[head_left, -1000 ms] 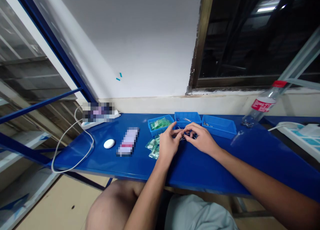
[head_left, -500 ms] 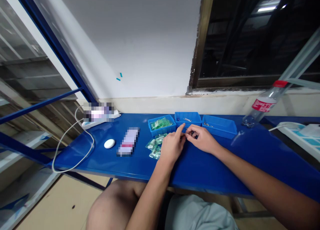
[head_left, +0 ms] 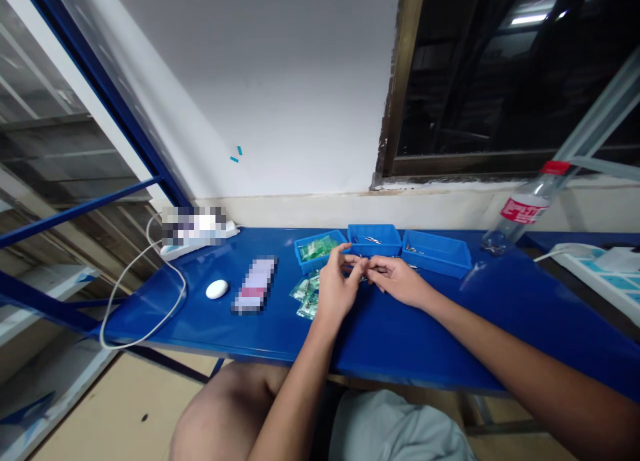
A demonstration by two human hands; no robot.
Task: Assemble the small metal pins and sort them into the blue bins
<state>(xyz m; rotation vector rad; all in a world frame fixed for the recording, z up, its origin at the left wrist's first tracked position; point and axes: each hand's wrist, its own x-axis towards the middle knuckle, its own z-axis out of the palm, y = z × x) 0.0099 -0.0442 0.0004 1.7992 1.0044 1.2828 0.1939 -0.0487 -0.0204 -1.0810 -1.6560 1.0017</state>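
Note:
My left hand (head_left: 339, 282) and my right hand (head_left: 399, 280) meet fingertip to fingertip just above the blue table, in front of three blue bins. Thumb and fingers of the left are pinched, its index finger raised. The right hand's fingers are drawn together too. Whatever sits between the fingertips is too small to name. Beside my left hand lie several small clear packets (head_left: 306, 294) with green and silvery contents. Green packets (head_left: 319, 247) fill the left bin (head_left: 306, 267). Thin metal pieces (head_left: 367, 239) lie in the middle bin (head_left: 386, 249), small metal parts (head_left: 414, 250) in the right bin (head_left: 453, 264).
On the left of the blue table (head_left: 420, 351) are a blurred-out phone-like slab (head_left: 254, 284), a white oval object (head_left: 217, 289) and a power strip (head_left: 200, 243) with a looping white cable (head_left: 103, 314). A red-capped plastic bottle (head_left: 523, 211) stands at the right, near a white-and-blue object (head_left: 595, 271).
My left thumb has come up into a pinch with the fingers, and the hand has turned slightly. The right fingers have straightened somewhat. The bins and packets have stayed in place.

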